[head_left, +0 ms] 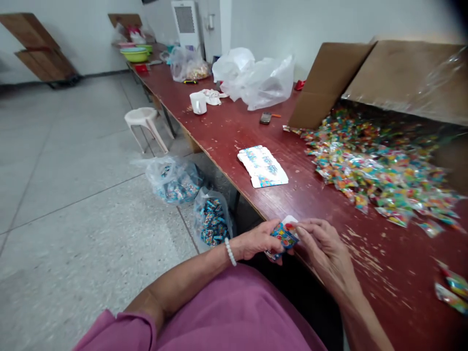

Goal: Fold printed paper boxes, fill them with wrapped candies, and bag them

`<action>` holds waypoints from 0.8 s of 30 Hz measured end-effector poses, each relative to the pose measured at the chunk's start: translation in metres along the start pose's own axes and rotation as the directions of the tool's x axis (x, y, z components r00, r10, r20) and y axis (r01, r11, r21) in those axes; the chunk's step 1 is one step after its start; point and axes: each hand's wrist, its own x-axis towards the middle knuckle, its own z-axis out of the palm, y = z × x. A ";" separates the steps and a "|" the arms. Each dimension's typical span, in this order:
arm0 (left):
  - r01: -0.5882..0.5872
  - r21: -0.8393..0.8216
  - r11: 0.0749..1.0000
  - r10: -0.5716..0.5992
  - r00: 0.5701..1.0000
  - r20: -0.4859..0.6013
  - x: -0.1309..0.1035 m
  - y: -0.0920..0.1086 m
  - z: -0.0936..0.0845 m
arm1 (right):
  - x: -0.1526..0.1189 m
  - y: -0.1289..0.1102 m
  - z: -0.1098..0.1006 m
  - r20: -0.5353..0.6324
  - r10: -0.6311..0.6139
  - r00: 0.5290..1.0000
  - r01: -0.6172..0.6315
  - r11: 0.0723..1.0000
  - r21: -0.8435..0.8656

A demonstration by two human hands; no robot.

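Note:
My left hand is wrapped round a small blue printed carton, held at the table's front edge above my lap. The carton's white flap stands up at its open end. My right hand is closed in a pinch at that end, with a small red packet at its fingertips, mostly hidden. On the table beyond lies a stack of flat printed cartons. A large heap of shiny wrapped candy packets spreads to the right, spilling from a cardboard box.
The long red table runs away to the back left. It bears a white mug, plastic bags, a phone and basins. On the floor stand bags of filled small packs and a white stool.

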 end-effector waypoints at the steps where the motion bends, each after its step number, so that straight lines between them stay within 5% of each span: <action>1: -0.007 -0.012 1.000 0.006 1.000 -0.012 0.000 0.000 0.001 | 0.000 0.000 0.002 0.015 0.013 1.000 -0.013 0.999 0.045; 4: 0.020 -0.090 0.996 -0.025 0.998 -0.056 0.000 0.001 0.001 | 0.001 -0.004 0.009 0.001 0.161 0.987 -0.158 0.968 0.195; 7: 0.032 -0.149 0.988 -0.050 0.992 -0.112 0.001 0.001 0.001 | 0.000 -0.007 0.016 -0.011 0.388 0.922 -0.333 0.806 0.489; 10: -0.009 -0.120 0.993 -0.010 0.988 -0.152 0.000 0.003 0.003 | -0.003 -0.010 0.018 0.138 0.483 0.865 -0.433 0.577 0.693; 12: -0.045 -0.051 0.998 0.035 0.983 -0.180 -0.001 0.003 0.006 | -0.004 -0.011 0.019 0.248 0.455 0.855 -0.481 0.521 0.705; 15: -0.073 0.022 0.997 0.076 0.972 -0.222 -0.002 0.002 0.011 | -0.003 -0.015 0.021 0.271 0.391 0.879 -0.464 0.578 0.671; 20: -0.034 -0.073 0.997 0.015 0.970 -0.244 0.000 -0.002 0.015 | 0.001 -0.020 0.023 0.044 0.353 0.934 -0.337 0.838 0.429; 24: -0.012 -0.138 0.990 -0.026 0.963 -0.267 -0.001 0.000 0.016 | -0.001 -0.017 0.024 0.151 0.372 0.916 -0.392 0.741 0.545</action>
